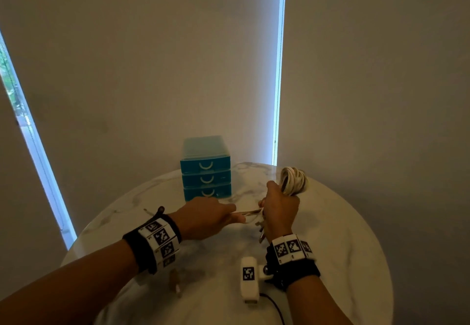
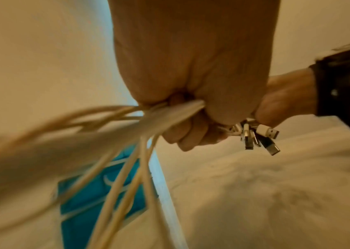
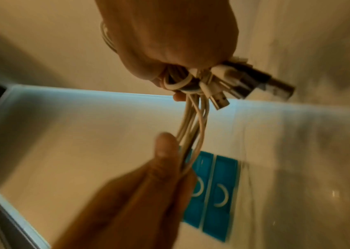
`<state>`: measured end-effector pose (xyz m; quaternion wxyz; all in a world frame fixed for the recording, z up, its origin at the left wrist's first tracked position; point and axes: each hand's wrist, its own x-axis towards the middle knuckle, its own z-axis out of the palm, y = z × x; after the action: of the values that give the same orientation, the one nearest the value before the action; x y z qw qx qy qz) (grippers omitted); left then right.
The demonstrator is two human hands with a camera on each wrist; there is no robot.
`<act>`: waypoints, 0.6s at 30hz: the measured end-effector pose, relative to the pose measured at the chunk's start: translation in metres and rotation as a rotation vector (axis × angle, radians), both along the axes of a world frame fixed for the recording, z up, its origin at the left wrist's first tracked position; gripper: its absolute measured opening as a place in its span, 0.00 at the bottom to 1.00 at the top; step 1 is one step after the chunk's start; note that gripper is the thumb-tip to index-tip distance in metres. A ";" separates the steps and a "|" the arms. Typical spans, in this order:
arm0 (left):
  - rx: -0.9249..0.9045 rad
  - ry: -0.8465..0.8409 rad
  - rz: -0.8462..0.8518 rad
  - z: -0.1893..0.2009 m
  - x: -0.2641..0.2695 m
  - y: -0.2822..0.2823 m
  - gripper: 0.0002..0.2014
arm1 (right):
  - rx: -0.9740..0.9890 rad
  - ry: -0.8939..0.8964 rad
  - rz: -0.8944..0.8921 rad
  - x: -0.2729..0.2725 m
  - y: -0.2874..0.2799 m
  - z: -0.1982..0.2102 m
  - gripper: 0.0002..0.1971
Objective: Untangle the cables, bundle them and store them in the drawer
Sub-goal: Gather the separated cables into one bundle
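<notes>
Pinching a short run of off-white charging cables (image 1: 250,214), the left hand (image 1: 203,219) reaches across the round marble-patterned table (image 1: 343,235) toward the right hand (image 1: 279,210). Behind them stands a teal plastic three-drawer unit (image 1: 206,172), its drawers closed. Rightward, the right hand's fingers are wrapped round the coiled bundle, loops rising above the fist and USB plugs (image 2: 263,136) hanging below.

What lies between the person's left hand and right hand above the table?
A short taut stretch of the white cables spans from the left hand to the right hand; the head view shows it best.
</notes>
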<state>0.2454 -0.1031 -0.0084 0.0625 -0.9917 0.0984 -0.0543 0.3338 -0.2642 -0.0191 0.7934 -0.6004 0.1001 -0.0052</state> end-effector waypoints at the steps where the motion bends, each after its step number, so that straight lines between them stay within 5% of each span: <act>1: 0.068 0.010 -0.047 -0.001 -0.001 -0.005 0.31 | -0.072 -0.036 -0.042 0.000 0.000 -0.002 0.10; 5: 0.314 -0.156 -0.346 0.004 -0.005 -0.010 0.20 | -0.447 -0.170 -0.073 0.004 -0.001 -0.009 0.15; 9: 0.185 -0.307 -0.412 0.024 -0.012 0.010 0.07 | -0.685 -0.191 0.281 0.010 0.005 -0.016 0.37; 14: -0.126 -0.279 -0.181 0.045 -0.018 0.038 0.13 | -0.580 -0.194 0.797 -0.008 0.025 -0.020 0.42; 18: -0.270 -0.261 -0.106 0.045 -0.015 0.046 0.03 | -0.014 0.008 0.941 -0.040 0.039 0.001 0.39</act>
<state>0.2301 -0.0570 0.0368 -0.0618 -0.9690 0.1331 -0.1986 0.2939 -0.2253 -0.0178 0.7051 -0.5858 -0.1801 0.3567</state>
